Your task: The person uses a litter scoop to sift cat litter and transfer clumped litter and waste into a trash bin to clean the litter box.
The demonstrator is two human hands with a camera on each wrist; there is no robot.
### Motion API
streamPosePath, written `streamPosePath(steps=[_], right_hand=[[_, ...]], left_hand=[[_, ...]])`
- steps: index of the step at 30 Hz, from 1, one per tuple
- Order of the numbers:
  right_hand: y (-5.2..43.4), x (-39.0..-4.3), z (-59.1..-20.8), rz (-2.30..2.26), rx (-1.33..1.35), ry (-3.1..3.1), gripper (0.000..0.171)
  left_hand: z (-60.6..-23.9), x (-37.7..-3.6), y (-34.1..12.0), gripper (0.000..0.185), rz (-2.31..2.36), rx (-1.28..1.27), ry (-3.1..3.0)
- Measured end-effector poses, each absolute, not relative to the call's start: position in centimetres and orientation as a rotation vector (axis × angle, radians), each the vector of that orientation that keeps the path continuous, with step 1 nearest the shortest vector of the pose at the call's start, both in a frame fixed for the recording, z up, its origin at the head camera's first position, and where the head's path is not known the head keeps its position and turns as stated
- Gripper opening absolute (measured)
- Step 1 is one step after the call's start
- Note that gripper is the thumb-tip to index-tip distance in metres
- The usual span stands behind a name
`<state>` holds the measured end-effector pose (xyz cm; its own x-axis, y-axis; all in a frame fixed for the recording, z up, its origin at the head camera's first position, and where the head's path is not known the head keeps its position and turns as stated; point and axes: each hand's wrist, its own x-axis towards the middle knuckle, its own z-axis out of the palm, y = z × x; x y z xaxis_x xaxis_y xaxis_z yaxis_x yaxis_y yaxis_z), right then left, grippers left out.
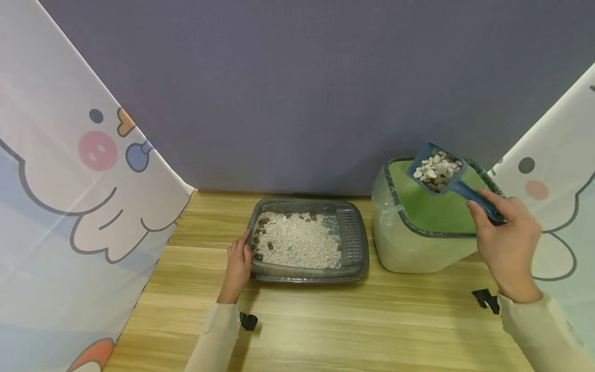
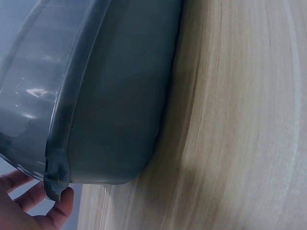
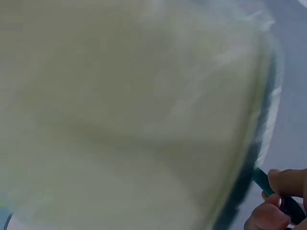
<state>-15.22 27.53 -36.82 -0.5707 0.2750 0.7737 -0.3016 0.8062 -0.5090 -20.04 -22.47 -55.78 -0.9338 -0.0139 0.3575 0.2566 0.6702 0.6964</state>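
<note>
Right hand point(image 1: 509, 253) grips scoop point(image 1: 439, 173), handle mostly hidden; left hand point(image 1: 238, 264) holds tray point(image 1: 355, 243) edge, fingertips hidden.

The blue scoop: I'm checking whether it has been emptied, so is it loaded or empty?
Loaded. The blue scoop carries pale granules and a few dark lumps, held by the right hand above the green-lined bin.

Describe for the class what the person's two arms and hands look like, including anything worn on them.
Both hands are bare, with no gloves or rings in view. The left hand and the right hand each emerge from a long cream sleeve reaching the wrist. A small black clip-like piece sits at each cuff, left and right.
</note>
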Motion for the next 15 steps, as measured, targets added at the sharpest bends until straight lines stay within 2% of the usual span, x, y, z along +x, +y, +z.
streamPosePath(steps=[15], right_hand=[[29.4, -15.5, -37.5, 0.685, 0.051, -1.915, 0.017]], left_hand=[[-55.7, -19.9, -22.4, 0.041, -1.135, -0.208, -2.541]])
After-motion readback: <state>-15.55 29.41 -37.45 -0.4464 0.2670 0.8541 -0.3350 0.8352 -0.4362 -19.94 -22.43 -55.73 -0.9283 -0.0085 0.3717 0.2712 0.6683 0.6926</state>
